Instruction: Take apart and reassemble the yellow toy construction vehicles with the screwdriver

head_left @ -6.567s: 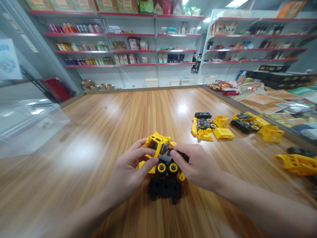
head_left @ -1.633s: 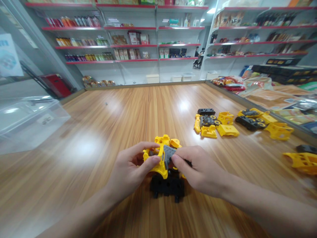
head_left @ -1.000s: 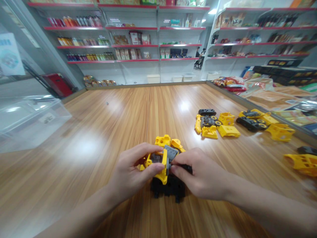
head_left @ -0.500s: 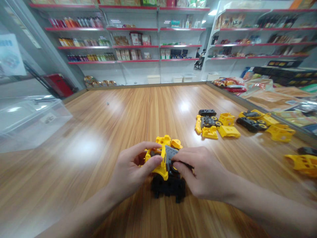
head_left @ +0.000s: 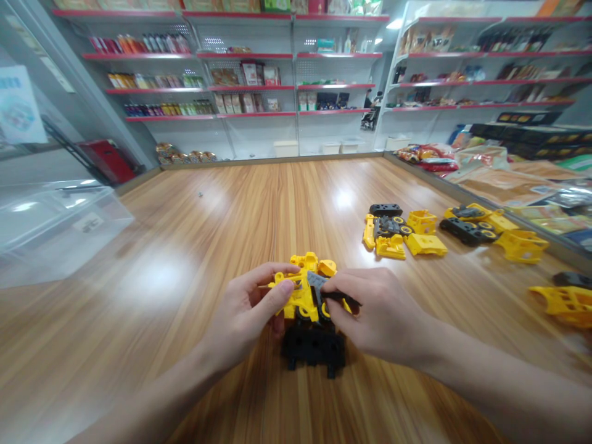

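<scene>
Between my hands is a yellow plastic toy vehicle part [head_left: 300, 299], shaped like a frame with openings. My left hand [head_left: 252, 302] grips it from the left, thumb on top. A grey and black toy piece [head_left: 316, 282] is pinched in the fingers of my right hand [head_left: 374, 311], close against the yellow part; whether they are joined I cannot tell. Just behind lie more yellow toy pieces [head_left: 309, 259], partly covered. A black toy track piece [head_left: 314, 349] rests on the wooden table [head_left: 222, 228] in front, below the yellow part.
Right of centre sits a group of yellow and black toy parts [head_left: 393, 233]. Farther right lie a second group [head_left: 490, 231] and a yellow piece [head_left: 567, 303] at the edge. A clear plastic box [head_left: 60, 228] stands at left. Bagged goods [head_left: 490, 172] line the right side; shelves stand behind.
The yellow part has tilted and turned in my left hand, now showing more of its flat side. My right hand's grey piece has shifted slightly and its black end shows more.
</scene>
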Action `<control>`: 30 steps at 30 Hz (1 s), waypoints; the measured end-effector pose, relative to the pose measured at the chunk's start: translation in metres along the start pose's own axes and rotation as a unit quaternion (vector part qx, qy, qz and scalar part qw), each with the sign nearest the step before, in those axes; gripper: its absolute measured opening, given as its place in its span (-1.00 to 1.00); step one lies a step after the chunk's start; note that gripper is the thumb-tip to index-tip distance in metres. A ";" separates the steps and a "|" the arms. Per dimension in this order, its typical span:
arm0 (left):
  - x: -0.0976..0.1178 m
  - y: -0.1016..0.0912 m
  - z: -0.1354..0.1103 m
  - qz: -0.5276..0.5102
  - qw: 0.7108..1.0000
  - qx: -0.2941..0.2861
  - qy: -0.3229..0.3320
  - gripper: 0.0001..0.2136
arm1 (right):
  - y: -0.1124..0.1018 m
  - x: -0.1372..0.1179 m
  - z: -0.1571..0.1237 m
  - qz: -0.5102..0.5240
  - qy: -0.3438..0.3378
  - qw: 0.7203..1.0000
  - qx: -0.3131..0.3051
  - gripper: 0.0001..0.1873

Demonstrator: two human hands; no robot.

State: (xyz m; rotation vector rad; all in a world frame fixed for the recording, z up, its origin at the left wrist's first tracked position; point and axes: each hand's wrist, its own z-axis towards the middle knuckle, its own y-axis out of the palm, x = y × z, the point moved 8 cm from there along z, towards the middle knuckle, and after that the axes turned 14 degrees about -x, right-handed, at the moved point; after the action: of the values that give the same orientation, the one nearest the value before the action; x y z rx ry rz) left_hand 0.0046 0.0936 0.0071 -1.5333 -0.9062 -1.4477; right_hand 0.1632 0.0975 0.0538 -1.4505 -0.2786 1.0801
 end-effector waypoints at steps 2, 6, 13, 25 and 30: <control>0.001 0.000 0.000 0.016 1.000 0.010 0.000 -0.65 | 0.001 0.000 0.001 0.011 0.003 1.000 -0.002 -0.92; 0.006 0.001 0.000 0.028 0.999 0.016 0.017 -0.70 | 0.009 0.001 0.002 0.027 0.024 0.998 -0.056 -0.78; 0.010 0.005 -0.002 0.010 0.999 0.011 0.030 -0.75 | 0.010 0.003 0.003 0.064 0.032 0.996 -0.047 -0.83; 0.009 0.004 -0.001 0.016 0.999 0.005 0.029 -0.74 | 0.009 0.003 0.003 0.071 0.020 0.997 -0.039 -0.81; 0.008 0.002 0.000 0.028 0.999 0.015 0.025 -0.71 | 0.006 0.004 0.003 0.088 0.026 0.996 -0.011 -0.87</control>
State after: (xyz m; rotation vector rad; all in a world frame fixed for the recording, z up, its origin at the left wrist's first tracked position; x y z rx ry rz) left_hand 0.0070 0.0925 0.0151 -1.4831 -0.8452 -1.4192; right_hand 0.1609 0.1010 0.0468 -1.5424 -0.1281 1.1817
